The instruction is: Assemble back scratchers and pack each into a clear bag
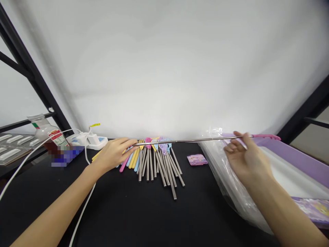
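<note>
A long thin telescopic metal rod (195,140) with a pink end (267,137) stretches level between my two hands. My left hand (113,154) pinches its left tip near the pile. My right hand (243,157) grips it near the pink end, fingers curled round the shaft. Under the rod, on the black table (144,212), lies a fanned pile of several collapsed rods (156,163) with pink, yellow and blue ends.
A purple tray (303,161) lined with clear plastic bags (226,171) sits at the right. A small pink card (196,160) lies by the pile. A bottle (50,135), a white device (88,140) and a white cable (82,212) are at the left.
</note>
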### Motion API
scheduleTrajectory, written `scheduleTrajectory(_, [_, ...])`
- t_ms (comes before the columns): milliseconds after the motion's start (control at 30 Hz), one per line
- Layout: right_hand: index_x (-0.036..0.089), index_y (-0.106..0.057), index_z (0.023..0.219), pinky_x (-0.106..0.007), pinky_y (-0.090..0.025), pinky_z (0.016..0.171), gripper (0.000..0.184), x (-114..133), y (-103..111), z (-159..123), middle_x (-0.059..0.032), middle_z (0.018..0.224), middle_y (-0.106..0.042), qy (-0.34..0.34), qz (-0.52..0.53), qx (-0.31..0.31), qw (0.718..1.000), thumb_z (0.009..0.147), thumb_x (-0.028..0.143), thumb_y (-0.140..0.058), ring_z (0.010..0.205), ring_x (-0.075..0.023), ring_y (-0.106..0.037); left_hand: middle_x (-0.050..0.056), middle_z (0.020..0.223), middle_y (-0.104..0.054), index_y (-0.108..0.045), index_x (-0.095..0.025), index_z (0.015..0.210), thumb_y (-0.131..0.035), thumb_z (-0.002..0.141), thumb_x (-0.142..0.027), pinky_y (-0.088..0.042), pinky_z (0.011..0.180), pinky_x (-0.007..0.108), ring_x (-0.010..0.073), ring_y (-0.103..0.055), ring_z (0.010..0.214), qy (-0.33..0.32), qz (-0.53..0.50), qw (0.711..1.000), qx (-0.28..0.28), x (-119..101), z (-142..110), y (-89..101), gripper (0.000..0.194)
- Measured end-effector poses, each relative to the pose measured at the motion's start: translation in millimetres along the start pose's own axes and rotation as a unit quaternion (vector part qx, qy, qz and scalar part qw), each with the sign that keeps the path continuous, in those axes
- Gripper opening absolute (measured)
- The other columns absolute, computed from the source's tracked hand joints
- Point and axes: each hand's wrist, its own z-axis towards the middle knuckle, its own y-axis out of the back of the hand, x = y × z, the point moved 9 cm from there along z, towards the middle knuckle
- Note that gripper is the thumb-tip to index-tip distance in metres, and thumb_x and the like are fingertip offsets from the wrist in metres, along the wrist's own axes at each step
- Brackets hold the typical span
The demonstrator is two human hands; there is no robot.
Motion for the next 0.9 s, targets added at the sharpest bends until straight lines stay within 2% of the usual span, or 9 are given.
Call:
scheduleTrajectory(133, [0.014, -0.065, 0.069, -0.016, -0.038, 0.043, 0.03, 27.2, 15.0, 10.2, 0.0028, 0.062, -0.04, 0.041, 0.018, -0.041, 0.998, 0.098, 0.017, -0.056, 0.052, -0.0063, -0.035, 0.005, 0.088, -0.068, -0.064, -0.017, 0.103, -0.039, 0.105, -0.034, -0.046, 0.067, 0.027, 0.0164, -0.063, 0.074, -0.003, 0.024, 1.0, -0.001, 7.8, -1.8, 1.9, 0.03])
scheduleTrajectory(233, [0.015, -0.062, 0.062, -0.015, -0.037, 0.043, 0.031, 23.6, 7.2, 6.6, 0.0012, 0.065, -0.044, 0.046, -0.001, -0.015, 0.999, 0.092, 0.008, -0.06, 0.054, -0.0064, -0.037, 0.005, 0.085, -0.067, -0.065, -0.018, 0.101, -0.037, 0.105, -0.033, -0.043, 0.059, 0.026, 0.0153, -0.062, 0.067, 0.001, 0.041, 0.999, 0.011, 4.0, 0.8, -2.2, 0.032])
scheduleTrajectory(333, [0.015, -0.067, 0.064, -0.016, -0.037, 0.046, 0.017, -9.0, -22.3, -16.2, -0.002, 0.078, -0.058, 0.003, -0.034, 0.074, 0.997, 0.075, 0.01, -0.079, 0.058, -0.0059, -0.04, 0.004, 0.079, -0.065, -0.064, -0.017, 0.101, -0.033, 0.106, -0.032, -0.04, 0.056, 0.026, 0.0148, -0.062, 0.064, -0.026, 0.007, 1.0, 0.014, -23.2, 10.4, -4.8, 0.035])
scheduleTrajectory(400, [0.014, -0.069, 0.063, -0.021, -0.041, 0.053, 0.021, -36.7, -43.7, -39.0, -0.0071, 0.089, -0.065, -0.03, -0.064, 0.144, 0.987, 0.063, 0.018, -0.09, 0.068, -0.0095, -0.048, 0.004, 0.083, -0.067, -0.063, -0.017, 0.103, -0.033, 0.107, -0.032, -0.04, 0.057, 0.026, 0.0152, -0.063, 0.066, -0.025, -0.035, 0.999, 0.02, -44.0, 19.0, -5.8, 0.034])
scheduleTrajectory(500, [0.016, -0.07, 0.06, -0.025, -0.04, 0.058, 0.029, -72.4, -65.9, -70.5, -0.0056, 0.089, -0.064, -0.047, -0.15, 0.244, 0.957, 0.068, 0.037, -0.089, 0.07, -0.0113, -0.045, 0.004, 0.082, -0.067, -0.063, -0.017, 0.099, -0.036, 0.106, -0.033, -0.04, 0.057, 0.027, 0.0164, -0.063, 0.066, -0.012, -0.077, 0.996, 0.041, -70.6, 29.4, -8.5, 0.033])
scheduleTrajectory(600, [0.017, -0.073, 0.066, -0.026, -0.035, 0.054, 0.029, -102.0, -70.7, -87.3, -0.0028, 0.084, -0.061, -0.09, -0.158, 0.286, 0.941, 0.07, 0.043, -0.087, 0.061, -0.0094, -0.035, 0.003, 0.08, -0.067, -0.063, -0.017, 0.098, -0.037, 0.106, -0.03, -0.042, 0.059, 0.027, 0.0163, -0.062, 0.066, -0.006, -0.116, 0.991, 0.065, -87.8, 34.6, -13.2, 0.03])
scheduleTrajectory(733, [0.017, -0.069, 0.06, -0.025, -0.039, 0.055, 0.032, -115.6, -70.9, -88.6, -0.0022, 0.076, -0.057, -0.111, -0.123, 0.287, 0.943, 0.069, 0.041, -0.088, 0.063, -0.0101, -0.039, 0.003, 0.079, -0.066, -0.064, -0.018, 0.102, -0.039, 0.105, -0.033, -0.043, 0.059, 0.026, 0.0154, -0.062, 0.066, 0.013, -0.126, 0.99, 0.058, -87.3, 35.0, -17.6, 0.03])
scheduleTrajectory(833, [0.017, -0.074, 0.069, -0.022, -0.045, 0.056, 0.027, -112.2, -59.5, -76.1, -0.0023, 0.078, -0.058, -0.126, -0.107, 0.231, 0.959, 0.066, 0.038, -0.09, 0.065, -0.0096, -0.044, 0.003, 0.087, -0.07, -0.063, -0.021, 0.117, -0.04, 0.105, -0.038, -0.041, 0.056, 0.025, 0.0158, -0.064, 0.067, -0.001, -0.081, 0.996, 0.043, -80.6, 28.8, -18.7, 0.031])
scheduleTrajectory(900, [0.017, -0.076, 0.076, -0.019, -0.048, 0.058, 0.027, -107.8, -49.8, -67.7, -0.0015, 0.079, -0.059, -0.139, -0.1, 0.195, 0.966, 0.063, 0.034, -0.093, 0.067, -0.0089, -0.047, 0.004, 0.088, -0.07, -0.063, -0.02, 0.118, -0.037, 0.106, -0.037, -0.042, 0.056, 0.026, 0.016, -0.064, 0.066, -0.008, -0.062, 0.997, 0.039, -76.2, 23.6, -19.0, 0.033])
